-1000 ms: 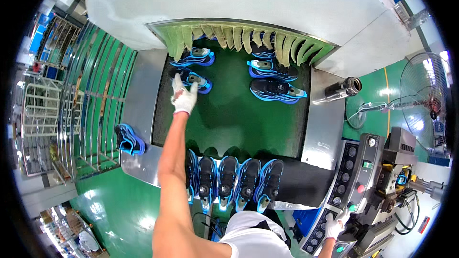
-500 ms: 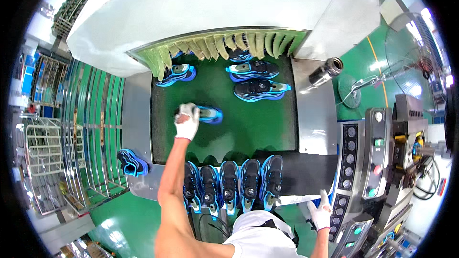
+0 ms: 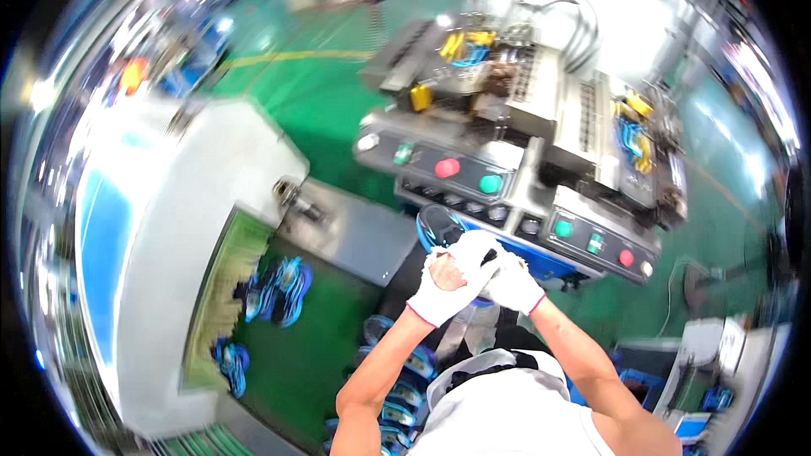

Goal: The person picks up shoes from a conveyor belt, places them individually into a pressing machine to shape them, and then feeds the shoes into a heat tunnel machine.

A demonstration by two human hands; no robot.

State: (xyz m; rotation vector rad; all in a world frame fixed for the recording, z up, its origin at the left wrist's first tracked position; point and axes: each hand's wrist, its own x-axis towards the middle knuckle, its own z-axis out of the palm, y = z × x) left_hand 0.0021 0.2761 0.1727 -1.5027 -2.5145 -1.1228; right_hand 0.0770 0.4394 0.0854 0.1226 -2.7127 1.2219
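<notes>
A black sports shoe with a bright blue sole (image 3: pixel 439 224) is held in front of my body, its toe pointing away from me. My left hand (image 3: pixel 448 283), in a white glove, is closed over the shoe's near part. Against it from the other side presses my right hand (image 3: pixel 514 283), also gloved in white, with its fingers bent around the same part. The gloves hide the shoe's heel and opening. More black and blue shoes (image 3: pixel 401 414) stand in a row to the left of my body, partly blurred.
To the left, a green conveyor belt (image 3: pixel 317 338) carries shoes (image 3: pixel 285 291) near a strip curtain (image 3: pixel 215 287) on a white housing. A dark metal flask (image 3: pixel 297 200) lies on its grey side ledge. Just beyond my hands stands a machine with a button panel (image 3: pixel 447 168).
My view has swung to the right, from the conveyor toward the machine. My left hand has left the belt, where it was on a shoe. Both hands are now together on a shoe.
</notes>
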